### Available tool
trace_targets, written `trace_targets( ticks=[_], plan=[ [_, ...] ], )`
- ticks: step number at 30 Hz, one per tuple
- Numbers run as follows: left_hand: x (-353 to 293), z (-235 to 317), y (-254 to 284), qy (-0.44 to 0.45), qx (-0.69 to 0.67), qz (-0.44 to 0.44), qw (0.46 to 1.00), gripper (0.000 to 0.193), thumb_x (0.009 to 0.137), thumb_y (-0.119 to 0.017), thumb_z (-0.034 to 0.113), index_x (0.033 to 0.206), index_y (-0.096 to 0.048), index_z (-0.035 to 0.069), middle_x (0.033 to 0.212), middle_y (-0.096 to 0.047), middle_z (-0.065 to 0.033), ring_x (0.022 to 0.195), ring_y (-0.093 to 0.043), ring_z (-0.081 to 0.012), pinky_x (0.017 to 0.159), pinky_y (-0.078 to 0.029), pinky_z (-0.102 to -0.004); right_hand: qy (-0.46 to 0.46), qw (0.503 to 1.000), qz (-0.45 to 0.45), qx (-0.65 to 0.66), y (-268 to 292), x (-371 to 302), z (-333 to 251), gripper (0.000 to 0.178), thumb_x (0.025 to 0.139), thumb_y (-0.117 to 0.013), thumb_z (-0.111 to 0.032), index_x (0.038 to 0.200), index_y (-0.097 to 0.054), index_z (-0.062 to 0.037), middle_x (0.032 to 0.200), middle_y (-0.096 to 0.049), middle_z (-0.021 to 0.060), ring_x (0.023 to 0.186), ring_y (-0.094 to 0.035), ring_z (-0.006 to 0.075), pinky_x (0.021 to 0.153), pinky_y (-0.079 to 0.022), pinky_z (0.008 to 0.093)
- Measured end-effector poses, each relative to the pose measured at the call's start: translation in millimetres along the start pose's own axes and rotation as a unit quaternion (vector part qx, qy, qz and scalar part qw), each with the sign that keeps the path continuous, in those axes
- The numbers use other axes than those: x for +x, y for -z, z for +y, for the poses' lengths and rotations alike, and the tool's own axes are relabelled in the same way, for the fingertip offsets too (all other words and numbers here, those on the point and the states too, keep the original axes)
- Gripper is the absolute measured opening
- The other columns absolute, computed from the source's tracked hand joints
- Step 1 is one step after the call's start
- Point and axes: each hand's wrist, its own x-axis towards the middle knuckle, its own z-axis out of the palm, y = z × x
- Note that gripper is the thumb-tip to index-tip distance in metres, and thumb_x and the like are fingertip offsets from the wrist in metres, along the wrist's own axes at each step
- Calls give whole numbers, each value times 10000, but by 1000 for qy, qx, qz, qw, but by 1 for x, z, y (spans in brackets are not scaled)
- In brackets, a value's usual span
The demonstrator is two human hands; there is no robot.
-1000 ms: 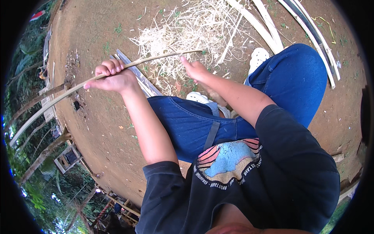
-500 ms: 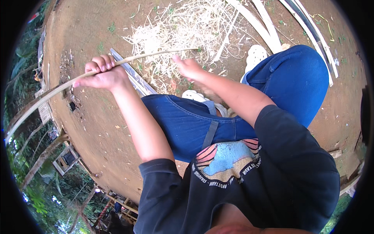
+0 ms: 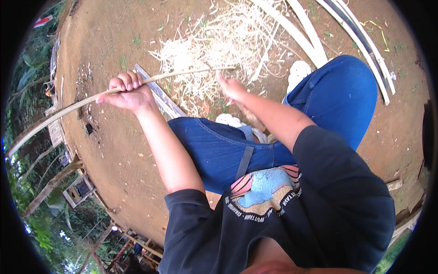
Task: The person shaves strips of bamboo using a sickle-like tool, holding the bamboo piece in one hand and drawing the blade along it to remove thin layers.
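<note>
My left hand (image 3: pixel 130 92) is closed around a long, thin bamboo strip (image 3: pixel 182 72), palm up, with its thumb lying along the strip. The strip curves from the far left edge to a free end ahead of me. Close below that end is my right hand (image 3: pixel 233 89), its fingers curled and its thumb pointing at the strip. A blurred brownish shape (image 3: pixel 248 114) runs back from this hand under the forearm; what it is I cannot make out. Pale curled shavings (image 3: pixel 205 45) lie on the ground beyond both hands.
Split bamboo lengths (image 3: pixel 296 29) lie at the far right, with darker long strips (image 3: pixel 360 41) beside them. A flat greyish strip (image 3: pixel 159 93) lies by my left knee. My bent legs in blue jeans (image 3: pixel 340 100) are below the hands. Trees (image 3: pixel 34 86) border the left side.
My right hand has moved a little to the right, toward the strip's free end. The left hand keeps its hold on the strip. The whole view has shifted slightly.
</note>
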Motion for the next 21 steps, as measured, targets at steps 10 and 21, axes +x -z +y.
trace_targets(
  ticks=[10,21],
  plan=[
    [28,152,-38,-160,2,-104,982,774,813,-344,862,513,-527,172,440,-342,79,367,-259,-56,347,-163,-206,437,897,-48,34,-33,-92,-117,762,956,-377,-703,689,-630,-35,557,-548,69,556,-559,186,571,-460,362],
    [-37,246,-48,-195,7,-60,979,723,752,-514,850,550,-422,162,460,-314,68,386,-272,-68,380,-216,-205,408,906,-96,-55,-41,-130,-123,771,963,-330,-708,770,-664,-40,594,-586,98,593,-597,209,606,-482,375]
  ],
)
